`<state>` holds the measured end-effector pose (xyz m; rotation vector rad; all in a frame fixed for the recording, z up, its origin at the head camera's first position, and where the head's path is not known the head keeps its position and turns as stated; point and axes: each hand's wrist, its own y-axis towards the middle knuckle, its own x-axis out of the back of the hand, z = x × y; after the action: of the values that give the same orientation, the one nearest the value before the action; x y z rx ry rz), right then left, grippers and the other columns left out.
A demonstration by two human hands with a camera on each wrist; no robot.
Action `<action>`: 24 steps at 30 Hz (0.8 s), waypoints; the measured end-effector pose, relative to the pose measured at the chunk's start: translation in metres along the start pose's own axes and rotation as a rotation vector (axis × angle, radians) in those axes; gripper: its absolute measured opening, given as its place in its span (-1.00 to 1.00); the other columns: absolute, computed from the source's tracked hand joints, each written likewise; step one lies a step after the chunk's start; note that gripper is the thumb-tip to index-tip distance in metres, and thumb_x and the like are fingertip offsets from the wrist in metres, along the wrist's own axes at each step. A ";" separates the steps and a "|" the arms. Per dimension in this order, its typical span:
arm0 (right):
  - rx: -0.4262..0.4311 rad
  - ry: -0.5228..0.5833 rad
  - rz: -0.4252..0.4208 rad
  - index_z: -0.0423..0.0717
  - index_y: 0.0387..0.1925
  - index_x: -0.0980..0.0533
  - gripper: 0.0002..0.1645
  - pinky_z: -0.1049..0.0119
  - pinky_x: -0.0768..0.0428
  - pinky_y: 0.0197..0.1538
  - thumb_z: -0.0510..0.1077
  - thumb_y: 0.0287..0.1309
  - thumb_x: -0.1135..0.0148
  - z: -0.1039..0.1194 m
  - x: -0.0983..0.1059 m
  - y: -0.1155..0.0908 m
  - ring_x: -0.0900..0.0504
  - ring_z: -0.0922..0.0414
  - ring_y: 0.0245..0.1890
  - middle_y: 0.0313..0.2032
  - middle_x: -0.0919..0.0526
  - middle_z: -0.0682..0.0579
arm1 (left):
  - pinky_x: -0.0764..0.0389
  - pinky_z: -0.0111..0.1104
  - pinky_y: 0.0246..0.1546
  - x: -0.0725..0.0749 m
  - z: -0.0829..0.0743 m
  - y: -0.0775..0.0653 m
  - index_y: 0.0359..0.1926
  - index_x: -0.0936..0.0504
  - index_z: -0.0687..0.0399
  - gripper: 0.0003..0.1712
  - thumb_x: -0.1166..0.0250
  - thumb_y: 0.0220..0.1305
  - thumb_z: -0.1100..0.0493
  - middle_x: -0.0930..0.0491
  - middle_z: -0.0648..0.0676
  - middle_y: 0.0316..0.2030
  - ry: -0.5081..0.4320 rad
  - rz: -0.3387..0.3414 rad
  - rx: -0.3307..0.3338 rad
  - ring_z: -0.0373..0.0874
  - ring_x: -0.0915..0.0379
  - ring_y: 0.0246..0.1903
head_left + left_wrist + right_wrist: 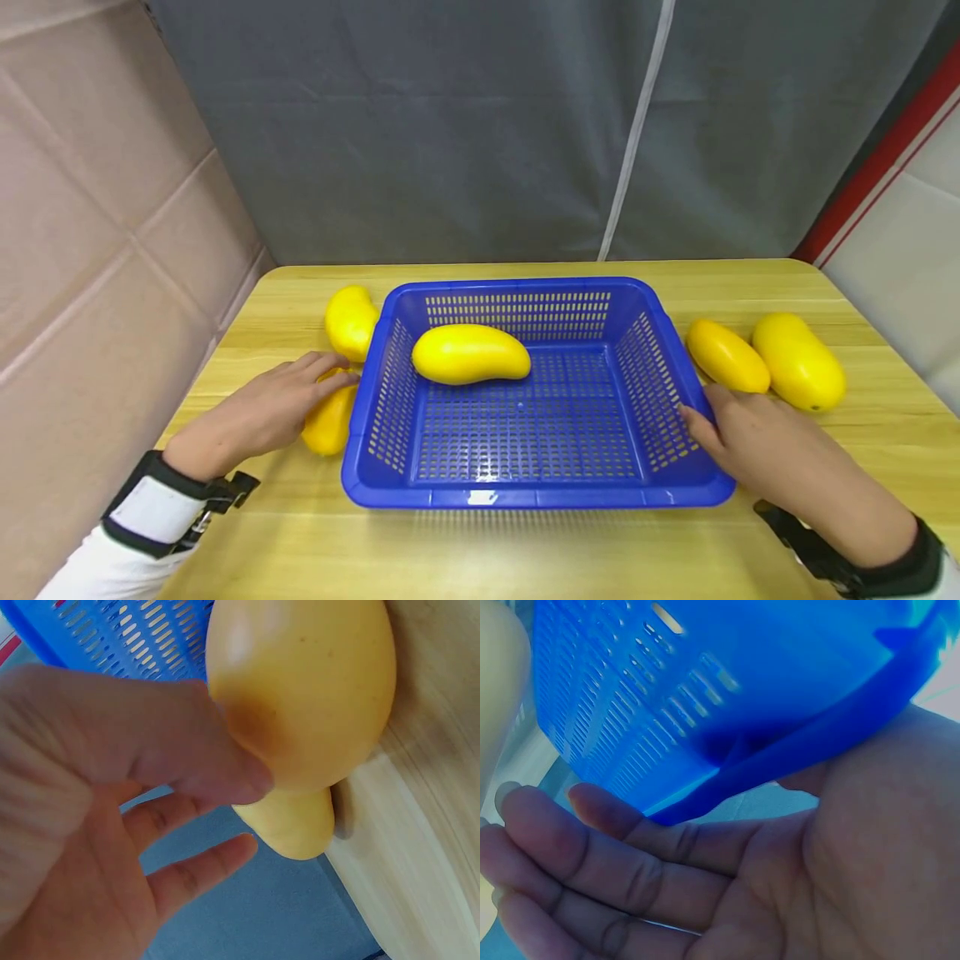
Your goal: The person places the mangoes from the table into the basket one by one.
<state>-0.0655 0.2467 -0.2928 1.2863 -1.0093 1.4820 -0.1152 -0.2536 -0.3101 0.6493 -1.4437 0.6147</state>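
A blue plastic basket (525, 498) stands in the middle of the wooden table, with one yellow mango (471, 354) lying inside at its left. My left hand (273, 406) reaches over another mango (330, 421) beside the basket's left wall. In the left wrist view the thumb touches this mango (307, 690), while the other visible fingers (202, 874) spread loosely away from it. My right hand (765, 433) holds the basket's right rim, thumb over it and fingers along the outside. The right wrist view shows the rim (802, 754) between palm and thumb, the thumb mostly hidden.
One more mango (351, 323) lies against the basket's back left side. Two mangoes, a smaller one (727, 356) and a bigger one (798, 361), rest right of the basket, just beyond the right hand. A grey curtain (450, 150) hangs behind the table (480, 558).
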 end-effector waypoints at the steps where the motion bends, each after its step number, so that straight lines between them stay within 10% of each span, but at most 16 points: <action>1: 0.001 0.001 -0.003 -0.27 -0.32 -0.44 -0.59 0.31 -0.28 -0.65 0.05 0.35 -0.05 0.000 0.000 0.000 -0.34 0.20 -0.71 -0.69 -0.28 0.10 | -0.43 0.09 0.05 -0.001 0.000 0.000 0.13 -0.53 0.10 -0.31 -0.42 -0.09 0.54 -0.43 0.21 0.10 -0.003 0.007 0.000 0.16 -0.32 0.12; 24: -0.008 0.007 0.009 -0.29 -0.30 -0.44 -0.61 0.32 -0.29 -0.65 0.02 0.33 -0.07 0.001 0.000 0.000 -0.35 0.20 -0.72 -0.69 -0.29 0.10 | -0.50 0.03 -0.04 -0.008 0.004 -0.001 0.06 -0.55 0.09 -0.19 -0.62 -0.37 0.40 -0.46 0.16 -0.02 -0.023 0.069 0.000 0.11 -0.39 -0.03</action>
<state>-0.0651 0.2459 -0.2922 1.2717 -1.0159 1.4870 -0.1172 -0.2569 -0.3182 0.6106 -1.4924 0.6627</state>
